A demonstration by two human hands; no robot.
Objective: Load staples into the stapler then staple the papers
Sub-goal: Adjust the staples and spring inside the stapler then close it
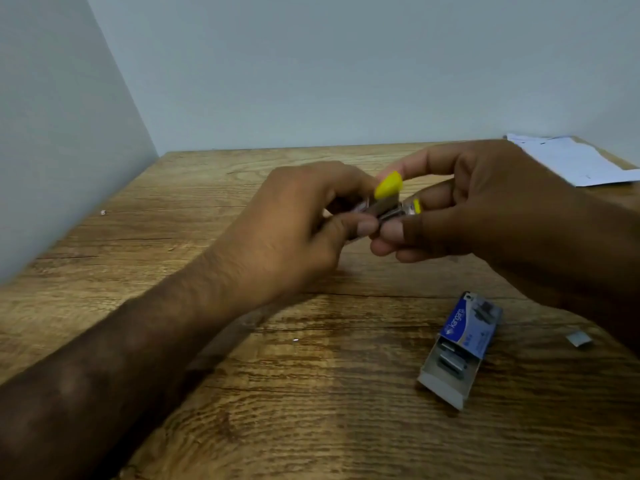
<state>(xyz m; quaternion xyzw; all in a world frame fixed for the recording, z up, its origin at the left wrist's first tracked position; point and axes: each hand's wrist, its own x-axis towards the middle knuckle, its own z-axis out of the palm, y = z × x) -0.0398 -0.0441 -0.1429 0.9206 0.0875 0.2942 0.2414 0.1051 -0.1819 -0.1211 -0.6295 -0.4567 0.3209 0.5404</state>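
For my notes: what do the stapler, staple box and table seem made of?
Stapler: yellow parts look like smooth plastic, the middle like shiny metal. Staple box: probably printed cardboard, with a sliding tray. Table: matte wood grain; solid wood or laminate, cannot tell.

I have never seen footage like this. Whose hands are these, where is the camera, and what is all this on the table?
There is no machine here. A person works with two bare hands, and the single picture comes from a wide-angle camera worn on their head, looking forward and down.

The left hand and right hand together hold a small yellow-and-metal stapler above the wood-grain table, pinching it from both sides. It looks opened for loading, though blur hides the detail.

On the table to the right, nearer the person, lies a blue-and-white cardboard staple box. Its grey tray is slid partly out, showing staple strips. A small grey piece, perhaps a loose strip, lies just right of the box. White papers lie at the far right corner.
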